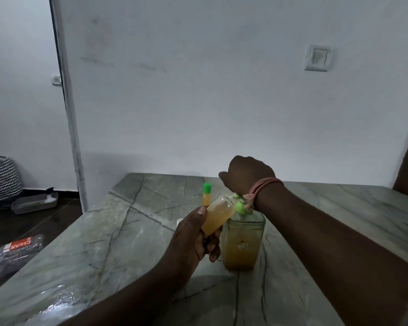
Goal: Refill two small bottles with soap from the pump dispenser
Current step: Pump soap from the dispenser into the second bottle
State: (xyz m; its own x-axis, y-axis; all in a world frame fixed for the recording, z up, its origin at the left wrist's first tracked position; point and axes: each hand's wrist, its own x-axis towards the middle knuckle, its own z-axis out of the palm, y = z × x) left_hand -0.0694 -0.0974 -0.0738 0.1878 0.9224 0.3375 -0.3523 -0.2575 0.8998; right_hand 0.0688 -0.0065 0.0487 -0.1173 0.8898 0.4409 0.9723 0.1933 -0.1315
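Note:
My left hand (194, 238) grips a small clear bottle (218, 216) of amber soap, tilted with its open mouth up against the green pump nozzle. The pump dispenser (244, 241), a clear square bottle about two-thirds full of amber soap with a green pump head (242, 207), stands on the marble table. My right hand (247, 176) sits on top of the pump head, wrist bent down; its fingers are hidden behind the hand. A second small bottle (207, 195) with a green cap stands upright just behind, filled with amber soap.
The grey veined marble table (127, 231) runs to the white wall. A small white object (179, 221) peeks out behind my left hand. On the dark floor at left lie a plastic packet (17, 251), a grey tray (34, 202) and a patterned basket (1, 178).

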